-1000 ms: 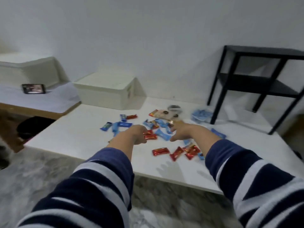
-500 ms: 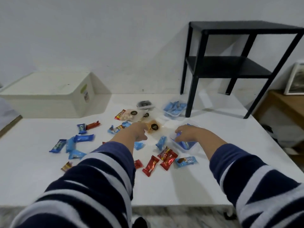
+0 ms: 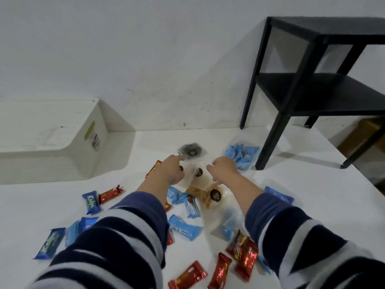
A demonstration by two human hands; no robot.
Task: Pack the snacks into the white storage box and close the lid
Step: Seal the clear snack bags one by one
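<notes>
The white storage box [image 3: 83,159] stands at the back left with its lid on. Snacks lie scattered over the white table [image 3: 312,184]: red bars [image 3: 242,253], blue packs [image 3: 184,227], a bag of blue candies [image 3: 241,155], a dark cookie bag [image 3: 192,151] and a brown cookie bag [image 3: 208,196]. Two overlapping clear bags of pale cookies [image 3: 196,174] lie between my hands. My left hand [image 3: 173,172] touches their left edge and my right hand [image 3: 224,170] their right edge, both with fingers apart. The bags still rest on the table.
A black side table [image 3: 312,90] stands on the white table at the back right, one leg [image 3: 268,147] close to the blue candy bag. The white wall runs right behind. The table's right edge [image 3: 358,178] drops off beside wooden furniture.
The view swung right and closer to the table. Both hands moved forward from the middle of the snack pile to the clear cookie bags at the back.
</notes>
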